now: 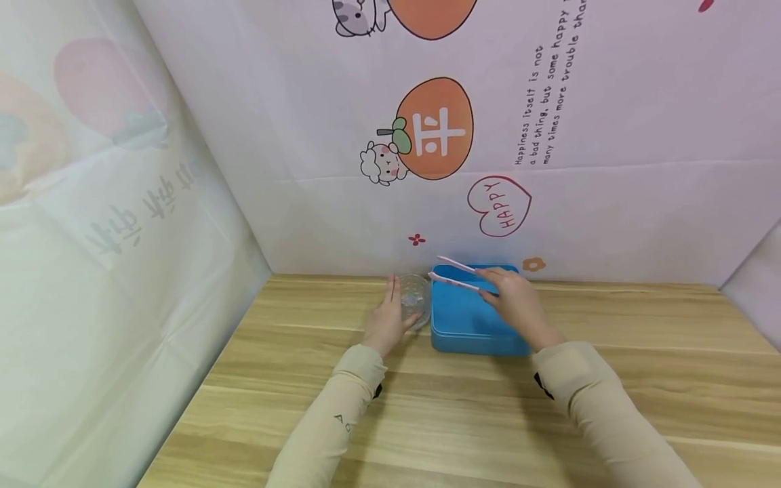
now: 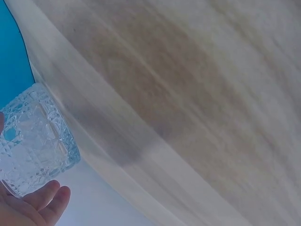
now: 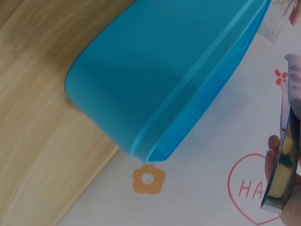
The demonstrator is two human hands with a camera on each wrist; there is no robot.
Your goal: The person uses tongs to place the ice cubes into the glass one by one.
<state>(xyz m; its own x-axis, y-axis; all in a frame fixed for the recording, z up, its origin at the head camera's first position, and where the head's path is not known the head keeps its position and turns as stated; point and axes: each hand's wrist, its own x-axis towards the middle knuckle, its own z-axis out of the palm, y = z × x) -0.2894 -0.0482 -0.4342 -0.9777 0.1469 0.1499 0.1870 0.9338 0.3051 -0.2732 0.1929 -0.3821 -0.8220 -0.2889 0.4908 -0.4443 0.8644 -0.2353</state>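
My left hand [image 1: 384,324] holds a clear cut-glass cup [image 1: 415,298], with the thumb on its near side and the fingers along its far left side. In the left wrist view, the patterned glass cup [image 2: 40,141] sits between thumb and fingertips [image 2: 56,202]. Tongs [image 1: 459,283] with pale pink ends and a metal handle [image 3: 283,169] are gripped by my right hand [image 1: 515,301]. Their two tips stand apart above the left part of a blue rectangular bin [image 1: 470,343], pointing toward the cup. Nothing shows between the tips.
The blue bin stands immediately right of the cup, near the back edge of the wooden table [image 1: 439,427]. A white printed sheet [image 1: 335,217] rises behind the table, and another hanging sheet [image 1: 183,285] borders its left side.
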